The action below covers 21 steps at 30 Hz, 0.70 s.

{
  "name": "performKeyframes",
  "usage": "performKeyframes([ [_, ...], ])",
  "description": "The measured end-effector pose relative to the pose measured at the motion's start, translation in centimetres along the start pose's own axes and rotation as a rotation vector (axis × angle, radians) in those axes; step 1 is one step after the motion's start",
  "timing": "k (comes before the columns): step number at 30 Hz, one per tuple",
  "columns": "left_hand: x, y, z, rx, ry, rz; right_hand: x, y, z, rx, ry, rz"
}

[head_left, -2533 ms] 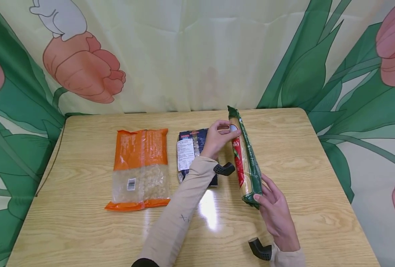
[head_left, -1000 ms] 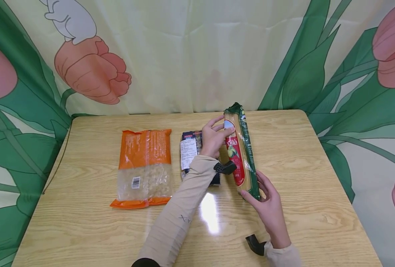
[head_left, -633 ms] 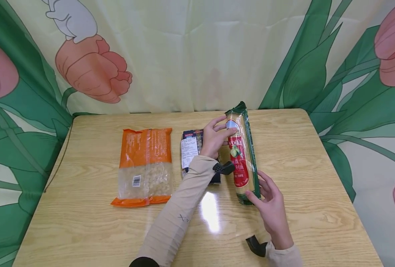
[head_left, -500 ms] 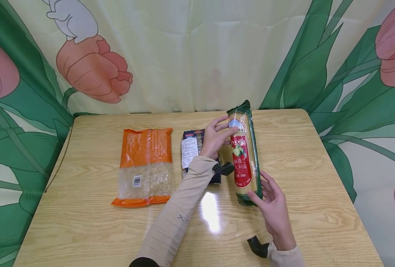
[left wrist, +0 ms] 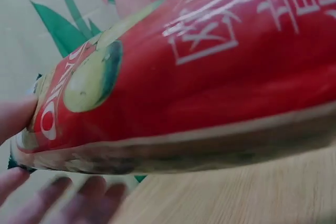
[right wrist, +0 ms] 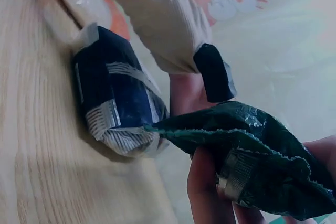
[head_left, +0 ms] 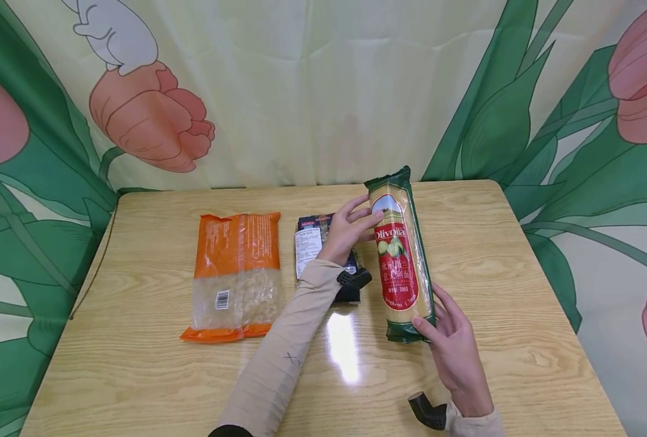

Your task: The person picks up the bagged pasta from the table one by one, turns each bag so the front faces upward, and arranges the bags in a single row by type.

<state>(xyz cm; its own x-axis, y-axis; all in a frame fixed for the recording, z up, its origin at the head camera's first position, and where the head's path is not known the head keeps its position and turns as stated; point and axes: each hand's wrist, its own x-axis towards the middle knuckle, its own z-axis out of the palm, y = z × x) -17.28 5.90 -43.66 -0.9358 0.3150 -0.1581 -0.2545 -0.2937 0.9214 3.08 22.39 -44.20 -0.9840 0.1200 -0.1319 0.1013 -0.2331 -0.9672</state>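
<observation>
A green-ended packet of spaghetti (head_left: 400, 267) with a red label is held tilted above the right part of the table, front towards the head view. My left hand (head_left: 344, 233) holds its upper left side, thumb on the front. In the left wrist view the thumb (left wrist: 16, 116) rests on the wrapper and blurred fingers lie below the packet. My right hand (head_left: 454, 349) grips the lower right corner, thumb on the front. The right wrist view shows the crimped green end of the spaghetti packet (right wrist: 257, 156) with fingers (right wrist: 205, 187) against it.
A dark blue pasta packet (head_left: 309, 246) with a white label lies partly behind my left forearm. Left of it lies an orange-and-clear bag (head_left: 236, 276) of pale pieces. Both rest on the wooden table (head_left: 138, 376), with a printed curtain (head_left: 323, 91) behind.
The spaghetti packet has turned about its length, from showing its green side to showing its full red front label. Both hands have stayed on it. The other bags lie where they were.
</observation>
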Motion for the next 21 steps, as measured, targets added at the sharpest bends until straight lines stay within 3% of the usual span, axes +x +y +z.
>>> performKeyframes([
  [2,0.1,-0.2,0.0,-0.007,0.014,0.002,0.1,0.0,0.0,0.014,-0.004,0.013],
  [6,0.1,-0.3,0.1,-0.02,0.101,0.029,0.3,0.1,0.1,0.01,-0.008,0.043],
  [9,0.0,-0.1,0.3,-0.032,0.154,0.051,0.5,0.1,0.1,-0.04,0.037,0.065],
  [14,0.0,0.4,0.7,-0.012,0.176,0.079,0.8,0.1,0.2,-0.162,0.146,0.103],
  [21,-0.2,0.9,1.1,-0.009,0.186,0.096,1.6,0.4,0.1,-0.267,0.189,0.132],
])
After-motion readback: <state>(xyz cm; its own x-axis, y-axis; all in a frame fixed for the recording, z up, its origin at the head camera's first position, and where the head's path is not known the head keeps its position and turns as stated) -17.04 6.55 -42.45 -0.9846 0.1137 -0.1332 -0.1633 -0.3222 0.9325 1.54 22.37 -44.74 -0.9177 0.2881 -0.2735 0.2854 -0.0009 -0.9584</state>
